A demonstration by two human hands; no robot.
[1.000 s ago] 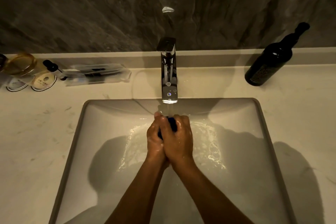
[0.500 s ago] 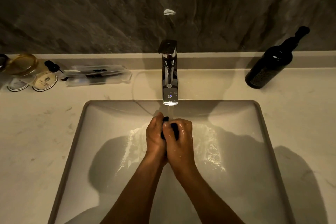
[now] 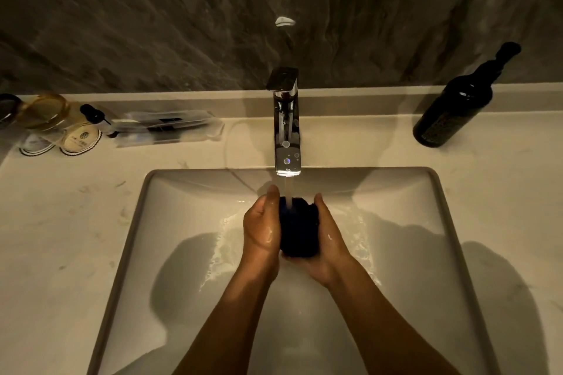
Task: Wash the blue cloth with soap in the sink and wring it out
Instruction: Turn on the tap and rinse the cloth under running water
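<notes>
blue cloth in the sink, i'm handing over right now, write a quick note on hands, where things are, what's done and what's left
Left hand and right hand: cupped around the blue cloth, one on each side, palms partly open.
Cloth: bunched into a ball, held above the sink basin, directly under the running stream from the faucet.
Dark pump bottle stands on the counter at back right, untouched.
Done: cloth is wet; hands look wet.
Left: whether soap has gone on cannot be told; finish washing, rinse, wring out, shut off the water.

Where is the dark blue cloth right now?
In the head view, the bunched dark blue cloth sits cupped between the left hand and right hand, under the chrome faucet's stream, over the white sink.
</notes>
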